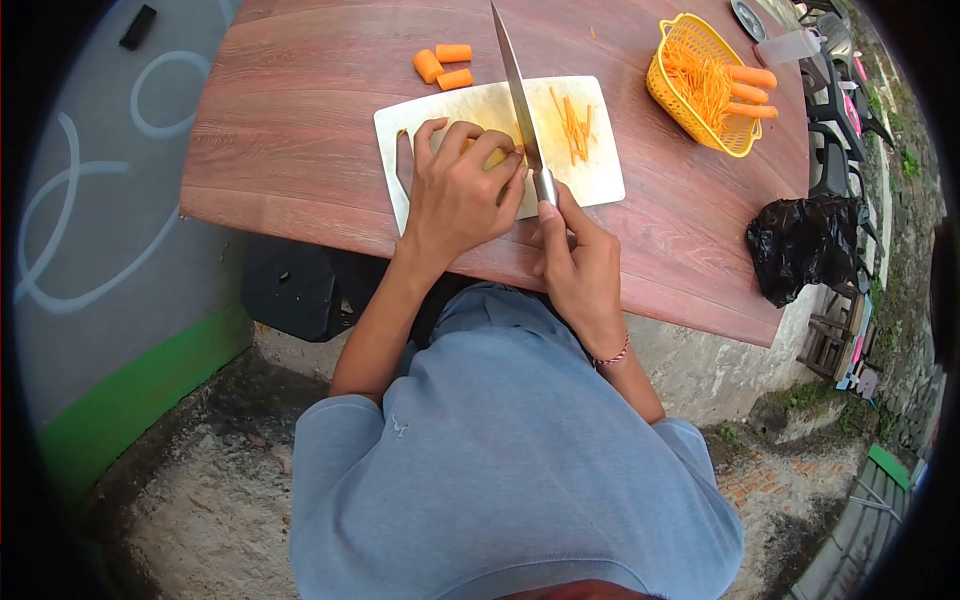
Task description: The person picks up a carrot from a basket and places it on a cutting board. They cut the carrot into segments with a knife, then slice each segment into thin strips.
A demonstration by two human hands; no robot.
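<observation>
My right hand (580, 255) is closed round the handle of a long kitchen knife (516, 85), its blade pointing away from me over the white cutting board (605, 178). Just left of the blade, my left hand (462, 190) presses a piece of carrot (497, 157) onto the board with curled fingers. Most of that piece is hidden under the fingers. Thin carrot strips (573, 128) lie on the board to the right of the knife. Beyond the board's far edge rest three short carrot chunks (455, 78).
A yellow basket (740, 143) at the right holds shredded carrot and several whole carrots (752, 77). Behind it are a clear bottle (790, 48) and a metal plate (747, 18). A black plastic bag (805, 245) sits at the right edge of the wooden table (300, 130).
</observation>
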